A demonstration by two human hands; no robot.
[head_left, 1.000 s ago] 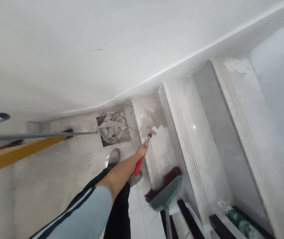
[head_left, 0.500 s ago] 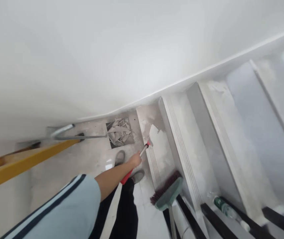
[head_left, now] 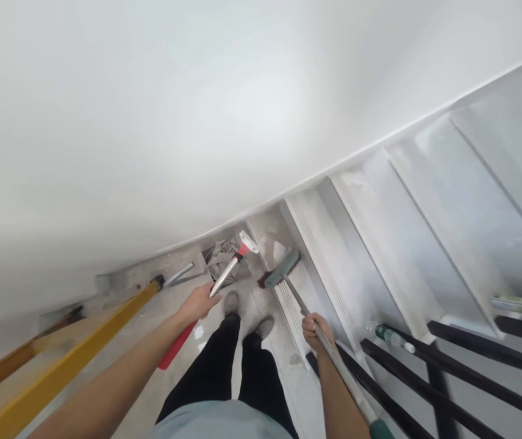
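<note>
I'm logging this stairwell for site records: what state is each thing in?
Left hand: closed on scraper
Scraper: held, head pointing forward
Right hand: closed on broom
Broom: held, head pointing forward
Bottle: appears upright
Floor opening: uncovered, debris inside
Lowest step: surface patchy
Shoes: worn, apart

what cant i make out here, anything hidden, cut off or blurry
Head view: scraper, handle partly hidden by the left hand.
Head view: broom, stick's end cut off by the bottom edge.
Head view: bottle, label too small and blurred to read.
Head view: floor hole, bottom covered by scraps.
Head view: yellow bar, near end cut off at the lower left.
</note>
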